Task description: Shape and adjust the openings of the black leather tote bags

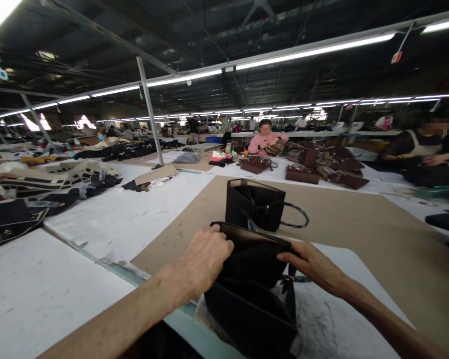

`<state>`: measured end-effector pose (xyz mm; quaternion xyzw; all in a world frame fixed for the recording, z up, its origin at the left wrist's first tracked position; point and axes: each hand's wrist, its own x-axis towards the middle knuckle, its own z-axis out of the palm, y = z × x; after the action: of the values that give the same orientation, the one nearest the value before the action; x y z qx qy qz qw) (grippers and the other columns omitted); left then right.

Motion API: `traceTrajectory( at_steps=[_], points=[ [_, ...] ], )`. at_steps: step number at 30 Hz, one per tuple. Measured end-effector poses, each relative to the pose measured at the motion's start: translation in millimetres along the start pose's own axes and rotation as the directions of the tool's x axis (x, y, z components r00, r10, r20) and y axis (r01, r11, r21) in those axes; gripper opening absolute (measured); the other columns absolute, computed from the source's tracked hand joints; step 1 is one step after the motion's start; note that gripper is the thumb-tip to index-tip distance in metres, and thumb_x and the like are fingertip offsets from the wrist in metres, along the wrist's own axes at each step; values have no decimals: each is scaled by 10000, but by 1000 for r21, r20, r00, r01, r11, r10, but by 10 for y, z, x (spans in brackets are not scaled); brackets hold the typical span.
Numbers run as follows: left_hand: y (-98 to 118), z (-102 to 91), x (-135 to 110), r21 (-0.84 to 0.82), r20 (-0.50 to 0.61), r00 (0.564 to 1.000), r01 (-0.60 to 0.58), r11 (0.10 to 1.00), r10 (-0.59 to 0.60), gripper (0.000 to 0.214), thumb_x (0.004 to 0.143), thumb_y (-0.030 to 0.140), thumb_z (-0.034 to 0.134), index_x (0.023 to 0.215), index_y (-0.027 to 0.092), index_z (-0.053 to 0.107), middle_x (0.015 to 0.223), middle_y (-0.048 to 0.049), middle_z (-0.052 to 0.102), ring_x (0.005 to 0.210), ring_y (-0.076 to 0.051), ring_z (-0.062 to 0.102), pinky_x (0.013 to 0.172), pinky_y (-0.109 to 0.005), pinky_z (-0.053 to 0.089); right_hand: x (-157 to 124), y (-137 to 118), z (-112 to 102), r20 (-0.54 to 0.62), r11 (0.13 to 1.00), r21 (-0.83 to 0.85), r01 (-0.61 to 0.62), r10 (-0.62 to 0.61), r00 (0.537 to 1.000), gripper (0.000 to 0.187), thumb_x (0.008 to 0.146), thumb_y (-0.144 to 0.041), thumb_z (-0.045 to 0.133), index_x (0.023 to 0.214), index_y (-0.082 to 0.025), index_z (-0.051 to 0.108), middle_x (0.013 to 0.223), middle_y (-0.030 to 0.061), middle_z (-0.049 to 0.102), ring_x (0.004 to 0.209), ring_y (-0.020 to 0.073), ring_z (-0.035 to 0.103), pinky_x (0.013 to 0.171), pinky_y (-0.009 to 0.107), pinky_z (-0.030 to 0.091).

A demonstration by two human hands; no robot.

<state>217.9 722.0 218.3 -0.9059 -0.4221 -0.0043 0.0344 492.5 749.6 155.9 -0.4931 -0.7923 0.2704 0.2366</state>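
A black handbag [252, 304] stands at the near table edge with its mouth gaping toward me. My left hand [209, 254] is closed on the left end of the bag's far top rim, fingers curled over it. At the right end of that rim, my right hand [309, 262] pinches the edge, thumb lying along the near side. A strap with a small metal fitting hangs below my right hand. Just beyond stands a second black handbag [239, 202], upright and open, its looped handle [297, 217] resting on the right.
Brown paperboard [340, 214] and white sheeting [164, 209] cover the table. Brown bags [303, 172] lie piled at the far side, near a person in pink [265, 139]. Another person [426, 144] works at right. Black pieces [60, 202] lie left, and a metal post [149, 109] rises behind.
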Motion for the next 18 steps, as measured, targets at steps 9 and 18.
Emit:
traceTrajectory(
  at_steps=[9, 18],
  points=[
    [-172, -55, 340, -70, -138, 987, -89, 994, 79, 296, 632, 313, 699, 878, 185, 596, 1321, -60, 355, 1185, -286, 313, 969, -417, 288, 16, -127, 60, -42, 986, 165, 17, -10, 999, 308, 822, -336, 480, 1100, -214, 535, 1019, 13, 587, 966, 228, 512, 863, 328, 398],
    [-325, 45, 469, -308, -49, 999, -27, 951, 12, 68, 726, 191, 575, 671, 177, 613, 1263, -21, 443, 1123, -234, 426, 946, -363, 337, 81, -125, 144, -226, 981, 186, -63, 105, 968, 359, 749, -340, 570, 1088, -237, 510, 1004, 4, 575, 895, 205, 516, 745, 283, 412]
  ],
)
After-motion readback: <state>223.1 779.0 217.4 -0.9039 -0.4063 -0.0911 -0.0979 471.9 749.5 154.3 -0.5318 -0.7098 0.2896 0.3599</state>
